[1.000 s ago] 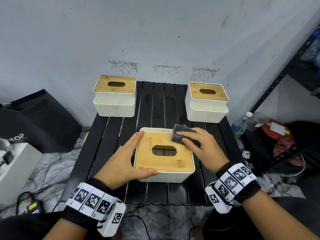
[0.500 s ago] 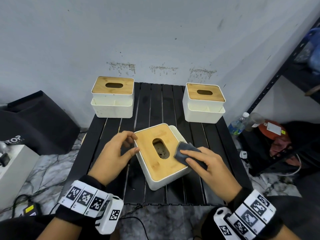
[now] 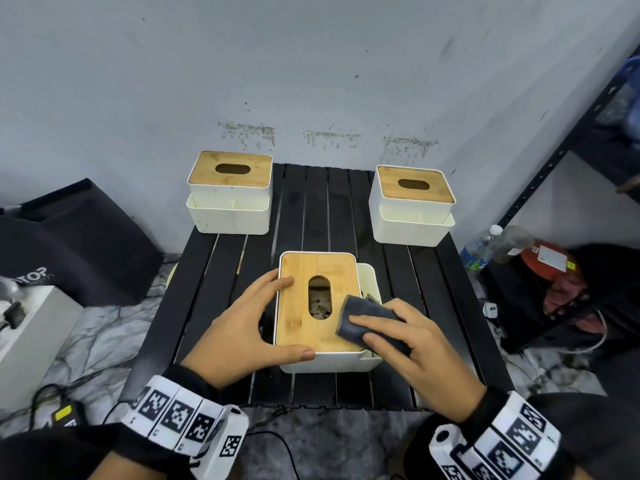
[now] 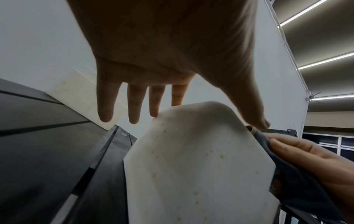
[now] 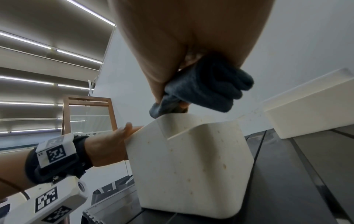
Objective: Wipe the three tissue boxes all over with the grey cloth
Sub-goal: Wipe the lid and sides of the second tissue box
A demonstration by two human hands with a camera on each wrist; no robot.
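Three white tissue boxes with wooden lids stand on a black slatted table (image 3: 318,209). The near box (image 3: 298,299) has its slot running away from me. My left hand (image 3: 242,327) lies against its near left corner, fingers straight on the lid's left edge and thumb along the front edge; the left wrist view shows the fingers (image 4: 134,106) straight over the box (image 4: 191,166). My right hand (image 3: 408,341) pinches the folded grey cloth (image 3: 360,313) and presses it on the lid's near right part. In the right wrist view the cloth (image 5: 206,91) sits at the box (image 5: 191,166) rim. The other boxes stand back left (image 3: 230,195) and back right (image 3: 412,206).
A wall rises right behind the table. A black bag (image 3: 76,244) and a white case (image 3: 31,334) are on the floor to the left. To the right are bottles (image 3: 485,247) and a black shelf frame (image 3: 554,157). Cables lie near my feet.
The near box has turned a quarter turn, so its slot now points away. The cloth moved from the lid's far right corner to its near right. My left hand shifted to the near left corner.
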